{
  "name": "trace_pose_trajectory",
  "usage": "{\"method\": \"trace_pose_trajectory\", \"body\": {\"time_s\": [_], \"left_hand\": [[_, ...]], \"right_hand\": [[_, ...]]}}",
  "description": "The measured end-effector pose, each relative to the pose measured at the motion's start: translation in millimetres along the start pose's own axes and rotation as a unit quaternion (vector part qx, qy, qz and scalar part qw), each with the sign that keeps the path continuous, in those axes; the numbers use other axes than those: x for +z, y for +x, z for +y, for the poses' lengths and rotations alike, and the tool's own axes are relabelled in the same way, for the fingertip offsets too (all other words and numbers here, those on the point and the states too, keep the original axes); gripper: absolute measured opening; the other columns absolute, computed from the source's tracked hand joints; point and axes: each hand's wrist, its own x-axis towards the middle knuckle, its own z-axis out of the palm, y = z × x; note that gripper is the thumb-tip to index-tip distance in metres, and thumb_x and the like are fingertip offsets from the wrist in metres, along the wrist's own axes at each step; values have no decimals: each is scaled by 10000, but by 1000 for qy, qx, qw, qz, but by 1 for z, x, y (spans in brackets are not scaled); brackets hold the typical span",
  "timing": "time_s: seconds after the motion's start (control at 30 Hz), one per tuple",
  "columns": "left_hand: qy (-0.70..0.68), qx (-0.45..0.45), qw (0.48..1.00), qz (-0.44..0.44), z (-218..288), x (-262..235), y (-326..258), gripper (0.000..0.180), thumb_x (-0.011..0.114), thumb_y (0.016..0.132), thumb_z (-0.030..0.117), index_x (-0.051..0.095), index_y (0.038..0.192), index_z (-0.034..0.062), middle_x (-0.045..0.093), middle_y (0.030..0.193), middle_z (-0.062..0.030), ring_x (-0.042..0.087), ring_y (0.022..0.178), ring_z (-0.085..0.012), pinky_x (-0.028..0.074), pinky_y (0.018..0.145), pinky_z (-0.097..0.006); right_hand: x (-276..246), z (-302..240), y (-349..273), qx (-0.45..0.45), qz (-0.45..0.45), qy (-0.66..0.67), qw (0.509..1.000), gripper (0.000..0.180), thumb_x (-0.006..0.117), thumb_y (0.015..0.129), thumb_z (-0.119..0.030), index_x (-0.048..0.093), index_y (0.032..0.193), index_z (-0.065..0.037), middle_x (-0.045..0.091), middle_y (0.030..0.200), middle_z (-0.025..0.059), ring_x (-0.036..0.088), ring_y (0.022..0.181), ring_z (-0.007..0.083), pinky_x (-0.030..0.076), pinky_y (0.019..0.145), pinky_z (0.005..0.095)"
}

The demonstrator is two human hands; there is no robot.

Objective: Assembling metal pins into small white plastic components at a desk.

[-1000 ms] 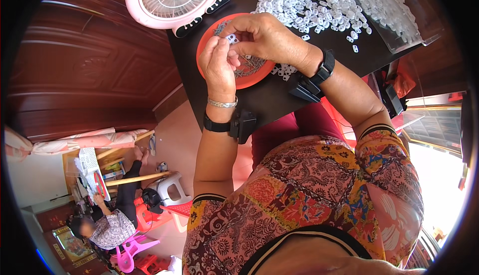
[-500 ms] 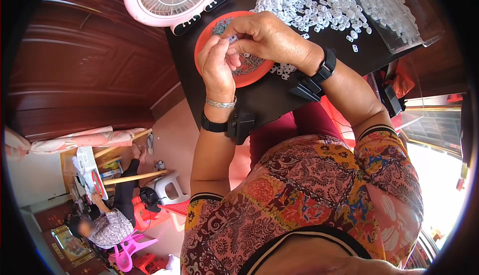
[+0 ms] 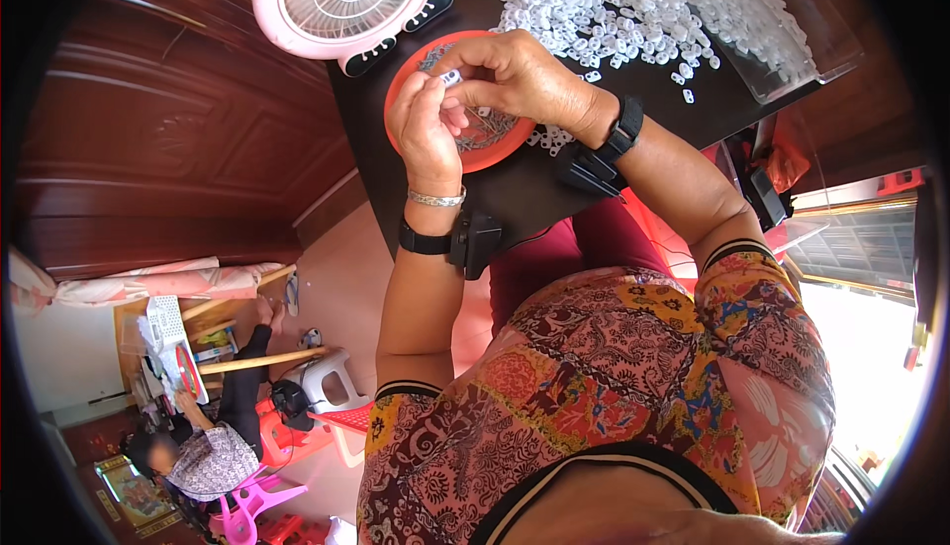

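Over an orange-red bowl [image 3: 515, 147], my two hands meet fingertip to fingertip. Between them is a small white plastic piece with dark holes [image 3: 450, 78]. My left hand [image 3: 427, 135] pinches it from the left, fingers curled. My right hand [image 3: 529, 75] closes on it from the right with thumb and forefinger. Many thin grey metal pieces, perhaps screws, lie in the bowl [image 3: 490, 133], partly hidden beneath my hands. Whether one of them is also in my fingers cannot be made out.
A heap of similar white pieces [image 3: 594, 11] covers the dark table's [image 3: 524, 209] far side, beside a clear plastic tray [image 3: 792, 90]. A pink fan [image 3: 351, 1] stands at the far left. Another person [image 3: 213, 456] sits at the lower left, near stools.
The white piece has turned slightly, showing its holes more plainly, and both hands keep their pinch over the bowl. The whole view has shifted a little.
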Motion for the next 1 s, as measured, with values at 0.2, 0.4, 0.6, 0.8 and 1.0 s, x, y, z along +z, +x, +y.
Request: {"method": "trace_pose_trajectory", "body": {"time_s": [0.2, 0.4, 0.6, 0.8, 1.0], "left_hand": [[13, 5, 1000, 12, 6, -3, -1, 214, 525, 850, 200, 519, 700, 48, 491, 577, -1, 443, 466, -71, 331, 429, -196], [2, 18, 1000, 3, 3, -2, -2, 224, 509, 836, 181, 502, 660, 42, 476, 565, -7, 435, 448, -77, 335, 416, -207], [13, 20, 1000, 17, 3, 1, -4, 236, 497, 840, 169, 502, 649, 29, 467, 561, -12, 427, 432, -89, 347, 413, -220], [32, 43, 998, 25, 7, 5, -6, 240, 491, 856, 172, 503, 661, 32, 468, 573, -5, 425, 445, -74, 337, 417, -211], [-9, 59, 998, -2, 9, 0, -4, 213, 495, 868, 175, 514, 701, 43, 472, 596, 1, 435, 463, -68, 321, 427, -196]], "right_hand": [[0, -8, 1, 47, 2, -12, 999, 231, 745, 768, -150, 645, 946, -42, 676, 808, 55, 661, 736, 156, 519, 659, 271], [2, -9, -1, -43, 29, -68, 996, 237, 745, 758, -164, 627, 926, -45, 654, 752, 93, 658, 673, 236, 509, 595, 292], [1, -11, -3, -35, 14, -98, 995, 237, 738, 767, -182, 624, 927, -50, 651, 751, 107, 659, 681, 270, 513, 593, 305], [0, -13, -2, -20, 19, -79, 996, 243, 749, 756, -173, 630, 932, -54, 660, 763, 93, 664, 686, 240, 513, 601, 293], [-10, -24, 6, 48, -39, 18, 998, 322, 764, 712, -142, 652, 998, -44, 632, 684, 44, 602, 618, 142, 489, 594, 275]]}}
